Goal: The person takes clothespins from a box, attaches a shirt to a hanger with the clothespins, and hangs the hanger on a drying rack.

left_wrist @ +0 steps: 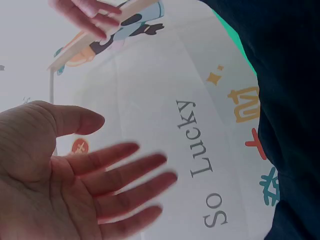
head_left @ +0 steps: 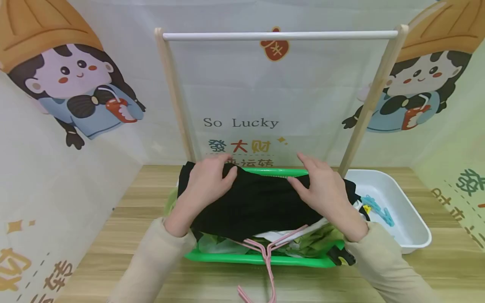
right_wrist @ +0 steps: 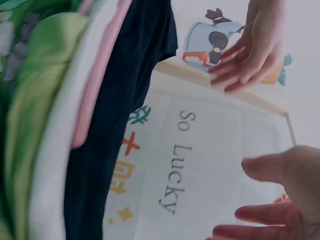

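Note:
Black cloth [head_left: 261, 202] is spread over a green basket [head_left: 242, 257] filled with garments. My left hand [head_left: 208, 179] is above the cloth's left part, its fingers extended and holding nothing; in the left wrist view its palm and spread fingers are bare. Over the right part my right hand [head_left: 322, 189] hovers, also empty, with thumb and fingers apart. Pink hangers [head_left: 268, 256] lie across the basket's front edge, their hooks toward me and their upper ends under or beside the cloth. White cloth [right_wrist: 52, 185] and green cloth [right_wrist: 42, 85] show beneath it.
Behind the basket stands a rack with wooden posts [head_left: 363, 113] and a white rod [head_left: 280, 36]. At the right, a white tray [head_left: 411, 210] holds blue clothespins [head_left: 379, 209]. A wood-grain tabletop [head_left: 125, 219] lies underneath, with printed cloth walls around it.

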`<move>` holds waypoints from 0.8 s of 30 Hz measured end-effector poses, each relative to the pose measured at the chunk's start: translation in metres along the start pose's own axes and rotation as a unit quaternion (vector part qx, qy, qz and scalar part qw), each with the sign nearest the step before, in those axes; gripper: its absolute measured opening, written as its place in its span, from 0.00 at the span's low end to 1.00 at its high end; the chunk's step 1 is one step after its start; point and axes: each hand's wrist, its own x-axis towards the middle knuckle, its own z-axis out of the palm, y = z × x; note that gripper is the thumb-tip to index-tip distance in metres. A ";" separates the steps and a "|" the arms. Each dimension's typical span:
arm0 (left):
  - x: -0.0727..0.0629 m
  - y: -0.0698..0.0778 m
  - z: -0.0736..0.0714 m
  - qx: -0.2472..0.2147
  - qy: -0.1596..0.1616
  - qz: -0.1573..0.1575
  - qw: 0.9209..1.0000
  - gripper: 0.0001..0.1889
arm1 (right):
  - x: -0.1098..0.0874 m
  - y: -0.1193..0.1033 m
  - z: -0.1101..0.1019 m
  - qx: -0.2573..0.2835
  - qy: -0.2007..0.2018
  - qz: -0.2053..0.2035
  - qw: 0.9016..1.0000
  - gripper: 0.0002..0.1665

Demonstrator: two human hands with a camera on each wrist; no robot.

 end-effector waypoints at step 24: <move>-0.045 -0.057 -0.001 -0.097 -0.059 0.116 0.987 0.06 | -0.029 0.103 -0.018 0.049 0.095 0.027 0.994 0.11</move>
